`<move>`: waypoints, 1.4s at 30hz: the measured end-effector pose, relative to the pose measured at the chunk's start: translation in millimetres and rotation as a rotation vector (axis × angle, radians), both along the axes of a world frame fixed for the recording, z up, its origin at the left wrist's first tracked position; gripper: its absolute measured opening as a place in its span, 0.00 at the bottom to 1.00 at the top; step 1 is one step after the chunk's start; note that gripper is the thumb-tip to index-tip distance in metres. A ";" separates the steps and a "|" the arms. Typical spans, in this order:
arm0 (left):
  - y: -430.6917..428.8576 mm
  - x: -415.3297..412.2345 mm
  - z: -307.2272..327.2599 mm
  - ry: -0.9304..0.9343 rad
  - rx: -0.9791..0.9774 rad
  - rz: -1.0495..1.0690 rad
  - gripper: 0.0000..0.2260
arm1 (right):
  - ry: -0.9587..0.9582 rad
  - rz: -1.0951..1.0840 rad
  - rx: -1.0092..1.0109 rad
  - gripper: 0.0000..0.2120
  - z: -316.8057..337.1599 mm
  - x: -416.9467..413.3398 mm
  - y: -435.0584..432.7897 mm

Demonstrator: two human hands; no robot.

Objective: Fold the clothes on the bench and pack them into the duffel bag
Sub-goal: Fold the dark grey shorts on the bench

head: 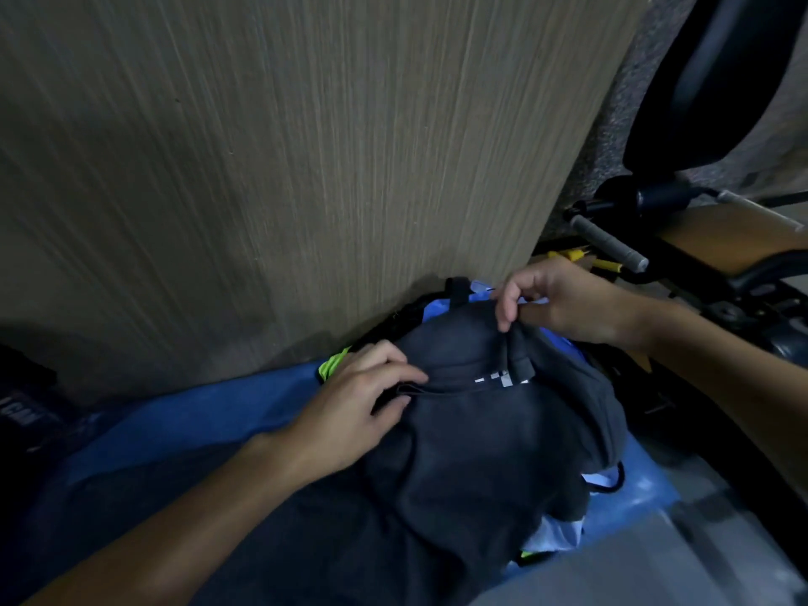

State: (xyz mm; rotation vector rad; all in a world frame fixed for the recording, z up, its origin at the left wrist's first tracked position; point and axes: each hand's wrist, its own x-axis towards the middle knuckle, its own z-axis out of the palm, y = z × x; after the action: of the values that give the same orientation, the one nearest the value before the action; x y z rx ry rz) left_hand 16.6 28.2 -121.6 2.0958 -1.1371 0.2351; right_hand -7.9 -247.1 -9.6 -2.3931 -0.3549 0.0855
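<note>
So, garment [481, 430]: one dark grey piece of soft, matte knit with a thick folded band and a short row of small white printed marks. It lies bunched on blue cloth at the foot of the wood panel, and we cannot tell what kind of clothing it is.
Left hand [358, 400]: thumb and fingers pinch the garment's band at its left end.
Right hand [564, 299]: fingers are curled and pinch a raised fold at the garment's far edge.
Blue cloth [196, 413]: one dull, smooth sheet under the garment. It hides whatever carries it.
Shiny blue fabric [638, 487]: slick and crinkled, showing at the garment's right side. We cannot tell whether it is the bag.
Black strap [457, 290]: one flat loop just beyond the garment.
Green cloth [332, 365]: one bright scrap, mostly covered by the left hand.
Wood panel [262, 146]: upright, with fine straight grain.
Padded seat [721, 72]: black and rounded, cut off by the frame's edge.
Grey grip [612, 242]: one textured cylinder.
Yellow pieces [607, 266]: two, thin, half hidden.
Black thing [22, 413]: far left, with white letters too cut off to read.
</note>
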 end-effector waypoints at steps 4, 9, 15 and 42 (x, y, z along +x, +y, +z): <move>-6.2 -8.6 10.6 -0.034 0.112 0.030 0.22 | -0.130 -0.275 0.082 0.12 -23.6 -15.6 0.1; -27.8 -2.9 12.0 -0.036 0.248 0.129 0.24 | -0.012 -0.601 0.001 0.17 -38.8 -27.7 6.9; -42.7 -6.5 18.9 -0.181 0.173 0.176 0.10 | -0.082 -0.526 0.160 0.17 -29.7 -35.8 30.8; -104.2 -48.6 21.0 -0.463 0.389 0.254 0.11 | -0.111 -0.696 -0.070 0.18 -57.2 -33.3 -22.3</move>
State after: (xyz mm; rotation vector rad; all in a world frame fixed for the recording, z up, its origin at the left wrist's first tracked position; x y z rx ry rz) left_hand -32.0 -76.0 -100.6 2.6223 -1.2496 0.6975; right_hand -41.2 -269.4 -66.8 -2.4608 0.4459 -0.3575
